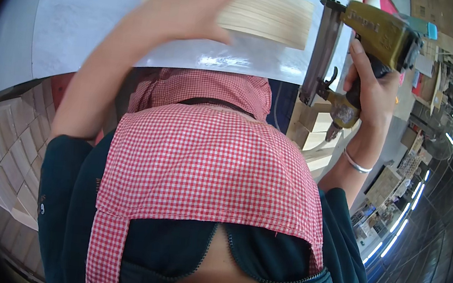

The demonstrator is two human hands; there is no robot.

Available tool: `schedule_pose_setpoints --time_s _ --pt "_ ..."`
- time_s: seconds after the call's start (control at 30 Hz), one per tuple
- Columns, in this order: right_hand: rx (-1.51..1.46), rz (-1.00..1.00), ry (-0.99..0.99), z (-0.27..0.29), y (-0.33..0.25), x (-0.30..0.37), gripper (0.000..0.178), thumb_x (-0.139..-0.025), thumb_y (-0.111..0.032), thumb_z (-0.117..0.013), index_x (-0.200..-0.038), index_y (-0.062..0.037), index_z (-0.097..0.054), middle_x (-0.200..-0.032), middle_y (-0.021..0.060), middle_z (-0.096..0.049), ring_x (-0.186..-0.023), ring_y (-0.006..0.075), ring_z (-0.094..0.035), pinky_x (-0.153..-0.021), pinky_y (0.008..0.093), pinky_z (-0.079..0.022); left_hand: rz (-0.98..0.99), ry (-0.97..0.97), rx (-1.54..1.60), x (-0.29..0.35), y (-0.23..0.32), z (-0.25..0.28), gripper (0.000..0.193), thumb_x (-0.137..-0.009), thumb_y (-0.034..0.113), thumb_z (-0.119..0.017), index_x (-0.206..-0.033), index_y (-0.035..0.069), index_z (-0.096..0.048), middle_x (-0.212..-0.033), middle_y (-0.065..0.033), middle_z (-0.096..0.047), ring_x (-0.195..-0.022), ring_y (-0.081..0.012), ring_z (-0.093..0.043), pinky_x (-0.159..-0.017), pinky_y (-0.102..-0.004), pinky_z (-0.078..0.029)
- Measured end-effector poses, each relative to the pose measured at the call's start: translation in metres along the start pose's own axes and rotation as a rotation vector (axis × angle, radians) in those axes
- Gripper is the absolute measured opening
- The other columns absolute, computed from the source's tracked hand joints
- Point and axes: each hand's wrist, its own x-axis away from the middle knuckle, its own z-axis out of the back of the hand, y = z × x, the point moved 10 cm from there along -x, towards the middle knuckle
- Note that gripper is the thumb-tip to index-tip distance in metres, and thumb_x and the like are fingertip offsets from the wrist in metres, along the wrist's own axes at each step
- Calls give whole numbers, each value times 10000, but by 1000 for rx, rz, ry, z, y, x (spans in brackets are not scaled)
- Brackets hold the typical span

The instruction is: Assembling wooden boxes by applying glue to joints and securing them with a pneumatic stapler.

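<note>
My right hand is wrapped round the handle of a pneumatic nail gun with a gold-brown body. Its long magazine stands upright at the right end of the table, near the boards. Over the pale wooden boards is my left hand, somewhat blurred, with its thumb stretched away from the palm. The upper frame edge cuts off part of its fingers, and nothing shows in its grasp. The boards lie lengthwise across the white table, partly hidden behind my left hand and forearm.
Stacked wooden pieces stand low on the left. More wood blocks sit below the table edge at the right, beside the nail gun's hose fitting. A workshop floor with shelves and crates stretches out to the right.
</note>
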Motion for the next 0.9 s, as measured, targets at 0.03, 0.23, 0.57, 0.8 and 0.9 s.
schedule_pose_setpoints --time_s 0.03,0.23,0.57,0.8,0.9 --pt "-9 -7 0 0 2 5 226 -884 -215 -779 -857 -6 -696 -537 19 -573 -410 101 -498 -403 223 -390 -57 142 -135 26 -16 13 692 -667 434 -866 -1111 -20 -593 -1462 -279 -440 -1431 -432 -351 -1183 -606 -264" --pt "-54 -34 -17 1 14 23 187 -876 -138 -784 -916 11 -678 -585 23 -591 -417 93 -498 -389 218 -384 308 -203 113 53 -59 19 525 -640 307 -853 -985 44 -556 -1208 -191 -558 -1177 -363 -506 -1048 -441 -388" --pt "6 -62 -155 -10 22 38 165 -891 -105 -769 -936 18 -669 -611 23 -602 -418 90 -499 -381 218 -381 327 -109 349 -8 -27 -21 416 -607 248 -832 -827 78 -522 -960 -140 -535 -962 -322 -504 -898 -397 -439" --pt "9 -53 -177 -10 24 33 176 -891 -119 -777 -927 15 -668 -600 20 -595 -410 90 -494 -383 216 -381 350 -101 366 -12 -20 -20 385 -609 208 -818 -801 64 -516 -946 -143 -532 -945 -316 -496 -867 -375 -458" --pt "10 -60 -186 -13 22 32 178 -891 -118 -778 -932 16 -669 -600 21 -594 -410 90 -493 -384 216 -382 371 -118 366 -10 -22 -20 385 -607 202 -816 -801 63 -515 -948 -143 -532 -951 -313 -495 -866 -374 -458"
